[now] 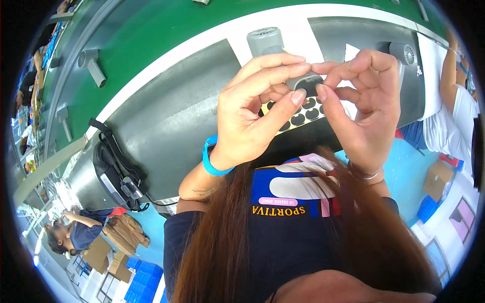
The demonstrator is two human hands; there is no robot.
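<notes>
In front of my chest, both hands hold a grey plastic part with a dark rounded face (309, 87). My left hand (257, 101) pinches its left side, with the thumb at the lower edge and the fingers over the top. From the right, my right hand (366, 91) presses thumb and forefinger against the same part. Just beyond my left fingers is a grey cylindrical housing (265, 41) with a slotted round end. My fingers hide whether it joins the held part. Below my hands lies a pale yellow sheet of black round pads (298, 119).
A black bag (116, 169) with a strap lies on the dark mat (166, 121) at left. Another grey vented housing (401, 52) stands at right. Grey dryer-shaped pieces (93, 66) rest on the green belt (151, 43). Other people sit on both sides.
</notes>
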